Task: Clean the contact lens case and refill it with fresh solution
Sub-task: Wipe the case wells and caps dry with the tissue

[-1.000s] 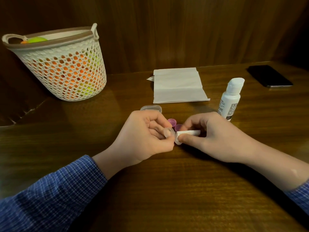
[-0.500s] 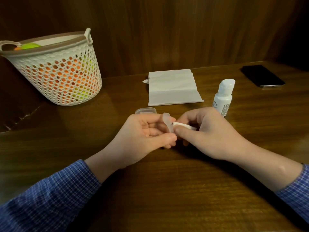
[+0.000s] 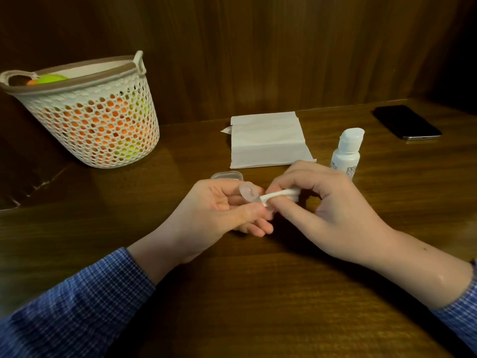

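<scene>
Above the worktop (image 3: 258, 293), left hand (image 3: 219, 213) pinches a clear lens case (image 3: 248, 193); right hand (image 3: 322, 210) grips rolled tissue (image 3: 280, 195) against it.

Wooden table (image 3: 258, 306) bears basket (image 3: 103, 130), tissue (image 3: 268, 140), bottle (image 3: 346, 156), phone (image 3: 405, 122).

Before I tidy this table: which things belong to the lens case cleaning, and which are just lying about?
In use:
left hand
clear lens case
right hand
rolled tissue
solution bottle
folded tissue
clear lid

Lying about:
mesh basket
phone
</scene>
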`<state>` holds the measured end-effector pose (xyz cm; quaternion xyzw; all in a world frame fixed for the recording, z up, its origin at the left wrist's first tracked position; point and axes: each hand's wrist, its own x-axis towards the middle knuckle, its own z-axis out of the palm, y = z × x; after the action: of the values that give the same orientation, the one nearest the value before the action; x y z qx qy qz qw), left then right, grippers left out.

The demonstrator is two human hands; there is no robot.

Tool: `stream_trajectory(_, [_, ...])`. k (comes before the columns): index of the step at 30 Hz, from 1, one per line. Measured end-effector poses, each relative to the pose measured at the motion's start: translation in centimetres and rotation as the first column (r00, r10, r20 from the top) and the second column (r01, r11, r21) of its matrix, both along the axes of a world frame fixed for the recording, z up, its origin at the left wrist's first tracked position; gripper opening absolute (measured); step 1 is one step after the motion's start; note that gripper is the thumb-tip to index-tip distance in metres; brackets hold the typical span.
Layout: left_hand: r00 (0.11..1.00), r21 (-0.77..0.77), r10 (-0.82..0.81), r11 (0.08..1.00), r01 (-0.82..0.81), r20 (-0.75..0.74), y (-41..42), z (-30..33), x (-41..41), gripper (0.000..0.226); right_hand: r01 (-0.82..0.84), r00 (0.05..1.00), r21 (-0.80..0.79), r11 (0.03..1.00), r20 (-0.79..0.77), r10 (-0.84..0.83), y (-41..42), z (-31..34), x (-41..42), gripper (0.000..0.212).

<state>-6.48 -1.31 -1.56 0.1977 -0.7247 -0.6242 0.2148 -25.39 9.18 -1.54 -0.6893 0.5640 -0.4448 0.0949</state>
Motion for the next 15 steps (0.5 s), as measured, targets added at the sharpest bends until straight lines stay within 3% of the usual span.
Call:
stream_trajectory(4, [1.000, -0.015, 0.016, 1.000, -0.016, 0.009, 0.04, -0.10, 0.02, 0.024, 0.002, 0.999, -0.017, 1.000, -0.042, -0.002, -0.10, -0.11, 0.00, 0.013])
stream_trajectory(8, [0.995, -0.164, 0.094, 0.982, -0.095, -0.014, 0.45, -0.35, -0.15, 0.028, -0.028, 1.000, 0.078, 0.997, 0.008, 0.028, -0.12, 0.03, -0.16, 0.012])
stream_trajectory(11, [0.990, -0.285, 0.136, 0.948, -0.144, -0.046, 0.67, -0.56, -0.33, 0.026, -0.019, 0.991, 0.163, 0.986, 0.130, -0.003, -0.24, 0.05, -0.42, 0.005])
stream_trajectory(15, [0.985, -0.336, 0.164, 0.926, -0.172, -0.050, 0.93, -0.74, -0.34, 0.026, -0.109, 0.925, 0.261, 0.959, 0.380, 0.002, -0.53, 0.42, -0.54, 0.004])
